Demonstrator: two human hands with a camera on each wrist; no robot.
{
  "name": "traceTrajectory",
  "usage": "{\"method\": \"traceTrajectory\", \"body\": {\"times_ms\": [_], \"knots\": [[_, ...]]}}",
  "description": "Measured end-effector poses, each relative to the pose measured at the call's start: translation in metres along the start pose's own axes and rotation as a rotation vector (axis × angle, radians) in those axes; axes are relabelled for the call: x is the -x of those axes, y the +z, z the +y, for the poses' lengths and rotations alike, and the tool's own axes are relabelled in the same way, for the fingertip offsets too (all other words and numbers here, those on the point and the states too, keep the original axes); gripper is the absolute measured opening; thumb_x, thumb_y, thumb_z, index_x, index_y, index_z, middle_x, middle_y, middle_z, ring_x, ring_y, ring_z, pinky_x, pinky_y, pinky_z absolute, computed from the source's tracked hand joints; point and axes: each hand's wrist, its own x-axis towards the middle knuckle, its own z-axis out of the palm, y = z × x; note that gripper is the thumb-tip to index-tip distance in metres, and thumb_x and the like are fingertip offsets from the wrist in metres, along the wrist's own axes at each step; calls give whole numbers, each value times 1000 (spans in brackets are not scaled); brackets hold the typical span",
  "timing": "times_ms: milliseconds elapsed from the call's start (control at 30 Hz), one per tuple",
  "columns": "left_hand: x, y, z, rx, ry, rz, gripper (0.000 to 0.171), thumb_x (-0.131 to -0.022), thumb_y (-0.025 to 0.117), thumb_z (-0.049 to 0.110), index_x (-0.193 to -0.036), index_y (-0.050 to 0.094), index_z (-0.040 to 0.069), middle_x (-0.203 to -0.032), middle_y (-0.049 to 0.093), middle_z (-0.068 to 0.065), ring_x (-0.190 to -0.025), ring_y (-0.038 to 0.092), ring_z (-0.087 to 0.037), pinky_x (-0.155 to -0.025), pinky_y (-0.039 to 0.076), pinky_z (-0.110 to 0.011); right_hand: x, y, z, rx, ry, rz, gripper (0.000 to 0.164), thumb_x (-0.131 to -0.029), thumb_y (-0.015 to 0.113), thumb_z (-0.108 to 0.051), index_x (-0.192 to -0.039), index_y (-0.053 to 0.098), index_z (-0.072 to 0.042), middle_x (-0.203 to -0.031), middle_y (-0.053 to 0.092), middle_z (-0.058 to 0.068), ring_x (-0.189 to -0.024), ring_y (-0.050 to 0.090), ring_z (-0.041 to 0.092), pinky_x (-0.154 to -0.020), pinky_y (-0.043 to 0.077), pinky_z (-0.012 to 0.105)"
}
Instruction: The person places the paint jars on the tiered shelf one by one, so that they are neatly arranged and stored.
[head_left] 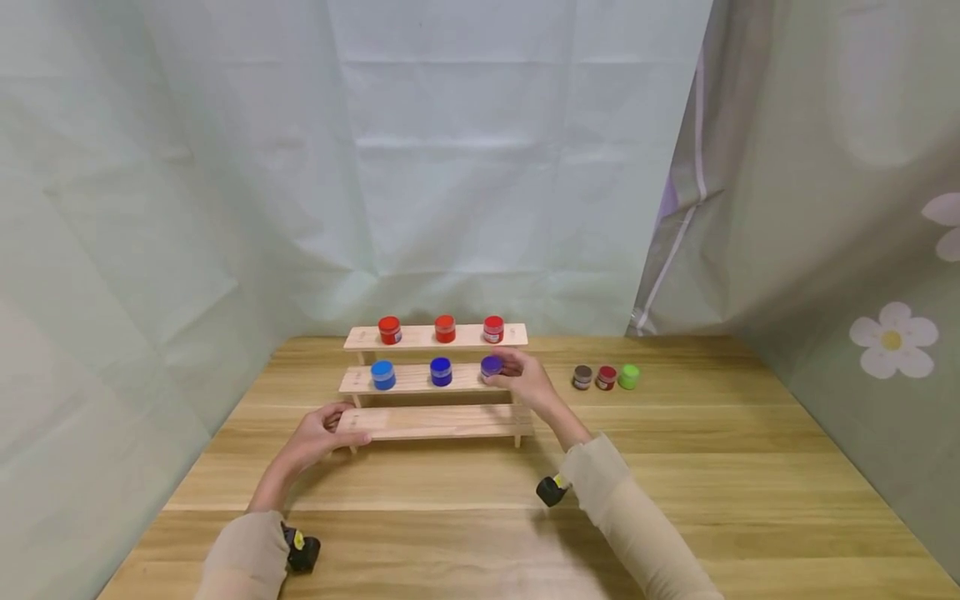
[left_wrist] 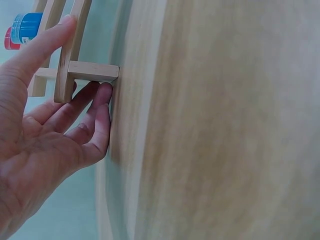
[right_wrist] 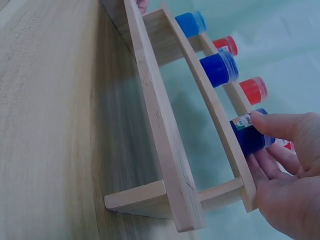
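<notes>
A three-tier wooden stand (head_left: 442, 422) carries small paint jars on its upper two boards. My right hand (head_left: 527, 382) pinches a dark violet-blue jar (right_wrist: 248, 134) between thumb and fingers at the right end of the middle board. That jar is upright and appears to touch the board. Left of it on the same board are a dark blue jar (head_left: 441, 372) and a lighter blue jar (head_left: 383, 375). My left hand (head_left: 318, 435) grips the left end of the lowest board, thumb on its front edge, fingers curled behind near the leg (left_wrist: 94, 71).
Three red jars (head_left: 446, 329) stand along the top board (head_left: 416, 336). To the right of the stand, a brown jar (head_left: 582, 377), a dark red jar (head_left: 607, 377) and a light green jar (head_left: 629, 377) sit on the wooden table (head_left: 420, 533). Pale curtains (head_left: 480, 183) hang behind.
</notes>
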Motion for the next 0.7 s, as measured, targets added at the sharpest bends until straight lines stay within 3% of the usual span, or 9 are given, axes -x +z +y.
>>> {"method": "traceTrajectory", "body": {"times_ms": [267, 467, 700], "knots": [[0, 0, -2, 6, 1, 7, 74, -82, 79, 27, -138, 44, -7, -135, 54, -29, -118, 57, -31, -93, 49, -35, 0, -9, 11, -81, -18, 42, 52, -85, 67, 4, -135, 52, 3, -132, 58, 25, -121, 57, 35, -104, 46, 36], [-1, 0, -3, -11, 0, 14, 75, -81, 80, 30, -137, 45, -7, -135, 54, -29, -121, 55, -34, -97, 48, -40, 4, -26, 15, -84, 29, 73, 51, -87, 67, -1, -136, 52, -1, -133, 58, 24, -120, 58, 34, -99, 49, 30], [-2, 1, -3, -16, -6, 12, 76, -80, 80, 31, -137, 45, -6, -135, 54, -28, -121, 55, -32, -96, 48, -36, 8, -52, 23, -138, 79, 150, 48, -90, 63, 3, -137, 51, 3, -133, 57, 26, -122, 57, 35, -94, 51, 23]]}}
